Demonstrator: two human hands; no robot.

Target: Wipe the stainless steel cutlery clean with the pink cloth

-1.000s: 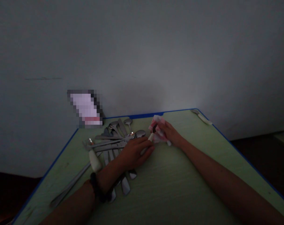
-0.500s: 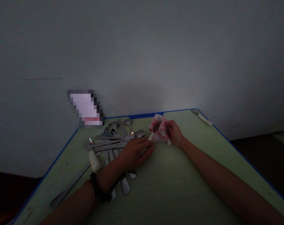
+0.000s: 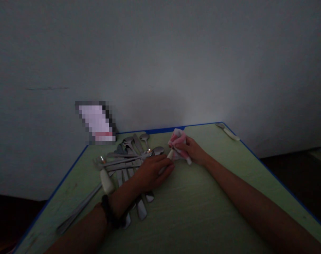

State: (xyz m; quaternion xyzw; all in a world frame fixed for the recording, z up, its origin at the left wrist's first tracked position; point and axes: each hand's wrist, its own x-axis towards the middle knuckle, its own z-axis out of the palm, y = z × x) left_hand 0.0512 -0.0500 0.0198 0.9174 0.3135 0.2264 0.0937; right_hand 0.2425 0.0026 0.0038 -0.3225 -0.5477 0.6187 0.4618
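My left hand (image 3: 156, 170) is closed around the white handle (image 3: 170, 154) of a piece of cutlery, whose far end is covered by cloth, so its kind is hidden. Pinched in my right hand (image 3: 193, 150) is a pink-and-white cloth (image 3: 177, 135), folded over that end. Under and beside my left wrist lies a pile of metal cutlery, with a spoon (image 3: 158, 151), a fork (image 3: 115, 162) and several flat handles (image 3: 141, 210) showing. Another white handle (image 3: 106, 181) sticks out of the pile at the left.
At the table's far right corner lies a white-handled utensil (image 3: 227, 132). A blurred-out device (image 3: 96, 121) with a bright screen leans on the wall at the back left. The pale green table (image 3: 202, 211) has a blue edge and meets the grey wall (image 3: 160, 63).
My right hand has moved slightly left and closed the cloth over the utensil's end, which showed inside the open cloth before. My left hand has stayed in place.
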